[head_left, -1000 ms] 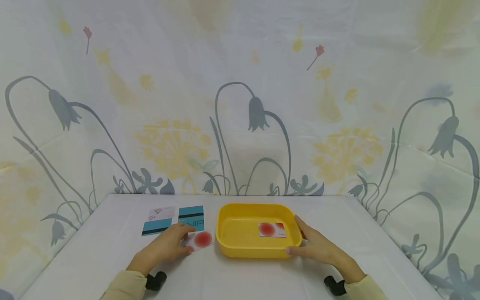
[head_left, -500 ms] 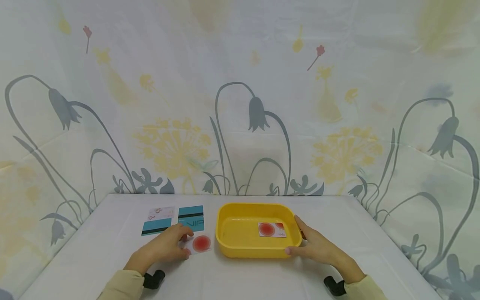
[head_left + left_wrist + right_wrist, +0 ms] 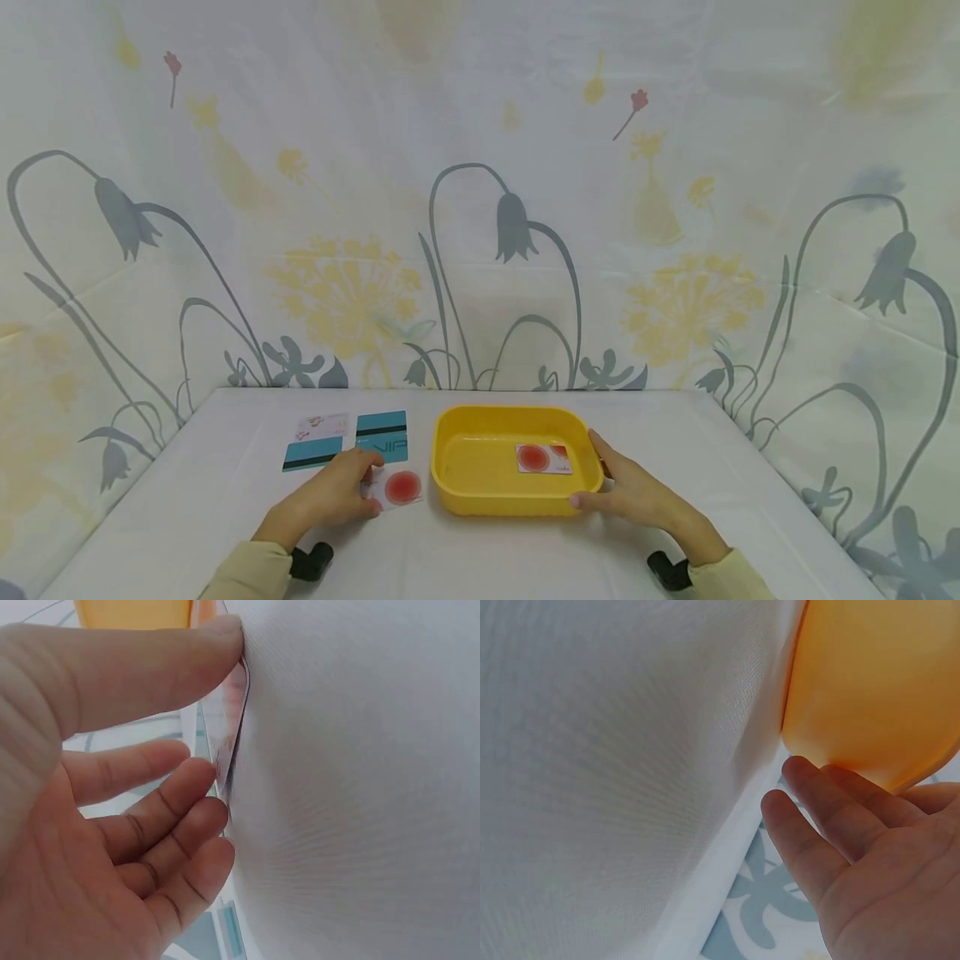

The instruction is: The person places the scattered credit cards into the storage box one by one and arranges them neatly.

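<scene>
My left hand [image 3: 326, 498] is over the left part of a white card with a red disc [image 3: 403, 488], left of the yellow box. In the left wrist view the thumb is at one edge of this card [image 3: 234, 712] and the fingertips are at another, with the card tilted slightly off the white cloth. The yellow box [image 3: 510, 506] has a second red-disc card [image 3: 543, 459] lying flat inside. At the box's right end rests my right hand [image 3: 633, 492], thumb at the front corner. In the right wrist view its fingers lie nearly straight along the box's outer wall.
Behind my left hand lie a blue card with "VIP" lettering [image 3: 382, 435], another blue card with a dark stripe [image 3: 312, 453] and a pale flowered card [image 3: 322, 427]. A flower-printed curtain [image 3: 480, 208] hangs at the back edge of the white table [image 3: 495, 558].
Since a second ago, the left hand and the red-disc card under it have shifted slightly left and towards me. The right hand and the box have not moved.
</scene>
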`<state>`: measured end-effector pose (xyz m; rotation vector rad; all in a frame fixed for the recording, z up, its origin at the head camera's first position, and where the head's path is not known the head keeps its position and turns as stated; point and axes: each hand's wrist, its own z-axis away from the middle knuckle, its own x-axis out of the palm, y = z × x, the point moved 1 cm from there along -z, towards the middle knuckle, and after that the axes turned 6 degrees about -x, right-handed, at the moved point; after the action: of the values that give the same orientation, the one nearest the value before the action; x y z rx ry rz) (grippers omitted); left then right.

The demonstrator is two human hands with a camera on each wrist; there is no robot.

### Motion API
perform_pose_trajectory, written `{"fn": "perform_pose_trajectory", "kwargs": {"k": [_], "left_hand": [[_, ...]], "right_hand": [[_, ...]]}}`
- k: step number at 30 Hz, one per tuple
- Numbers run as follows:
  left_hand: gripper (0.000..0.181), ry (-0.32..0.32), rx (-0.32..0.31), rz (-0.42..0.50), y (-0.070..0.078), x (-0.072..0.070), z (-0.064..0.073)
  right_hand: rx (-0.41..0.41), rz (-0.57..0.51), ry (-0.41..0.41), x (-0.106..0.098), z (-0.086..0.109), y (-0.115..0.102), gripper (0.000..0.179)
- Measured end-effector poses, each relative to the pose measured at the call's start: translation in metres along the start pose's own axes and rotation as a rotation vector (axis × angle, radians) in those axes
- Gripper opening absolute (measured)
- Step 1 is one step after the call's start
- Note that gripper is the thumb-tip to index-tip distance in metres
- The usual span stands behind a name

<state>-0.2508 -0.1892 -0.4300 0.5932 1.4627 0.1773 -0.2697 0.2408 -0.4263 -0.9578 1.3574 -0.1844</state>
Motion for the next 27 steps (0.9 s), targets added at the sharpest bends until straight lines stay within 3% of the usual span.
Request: {"fn": "perform_pose_trajectory", "kwargs": {"k": [9,20,27], "left_hand": [[0.033,-0.014,0.002,0.038,-0.0013,0.0031,-0.0005],[0.051,-0.017,-0.026,0.04,0.0002,0.0029,-0.0013],[0.045,0.001,-0.071,0.064,0.0013,0.0046,-0.0011]], "right_hand": [[0.012,-0.009,-0.002,0.0,0.0004,-0.0011,0.108],[0.02,0.0,0.001,-0.0003,0.0002,-0.0028,0.107],[0.015,-0.005,-0.002,-0.0001,-0.0002,-0.0024,0.107]]}}
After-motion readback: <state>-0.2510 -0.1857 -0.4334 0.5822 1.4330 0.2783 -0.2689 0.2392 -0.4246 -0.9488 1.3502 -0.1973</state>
